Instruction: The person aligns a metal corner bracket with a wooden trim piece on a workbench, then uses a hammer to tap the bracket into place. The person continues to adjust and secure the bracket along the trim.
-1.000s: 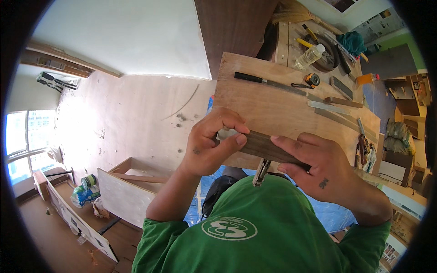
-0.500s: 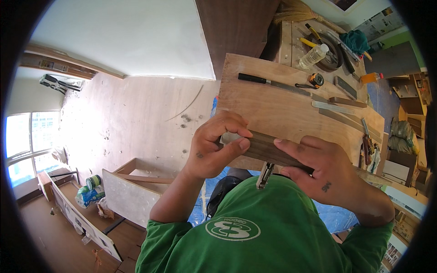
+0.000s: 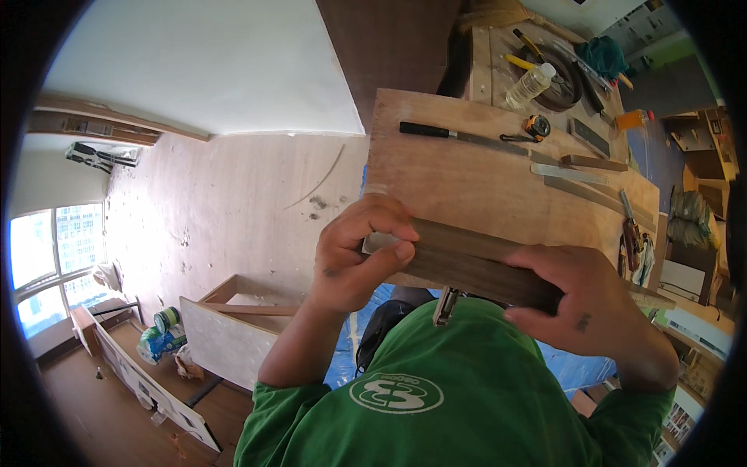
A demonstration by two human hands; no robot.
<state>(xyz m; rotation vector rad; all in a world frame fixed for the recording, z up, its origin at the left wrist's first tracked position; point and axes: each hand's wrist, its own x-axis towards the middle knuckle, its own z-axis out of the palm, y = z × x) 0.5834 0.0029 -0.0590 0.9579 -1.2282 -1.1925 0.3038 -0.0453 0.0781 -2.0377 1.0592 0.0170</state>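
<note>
A dark brown wooden piece [image 3: 478, 268] spans both my hands, in front of my chest and over the near edge of the plywood worktop [image 3: 459, 171]. My left hand [image 3: 350, 257] pinches its left end between thumb and bent fingers, where a pale end shows. Around the right end wraps my right hand [image 3: 580, 292], its thumb along the near side and its fingers over the top. Just below the wood, a metal clamp-like fitting [image 3: 445, 306] sticks out toward my shirt; its upper part is hidden.
On the worktop lie a black-handled long steel tool [image 3: 424, 128], a tape measure [image 3: 537, 126], a grey block [image 3: 589, 138] and a wooden strip [image 3: 594, 163]. A clear bottle [image 3: 531, 86] stands behind them. White panels [image 3: 226, 338] stand at lower left.
My right hand has shifted rightward to the wood's right end, with its fingers now wrapped farther round. My left hand and the wood have moved slightly left.
</note>
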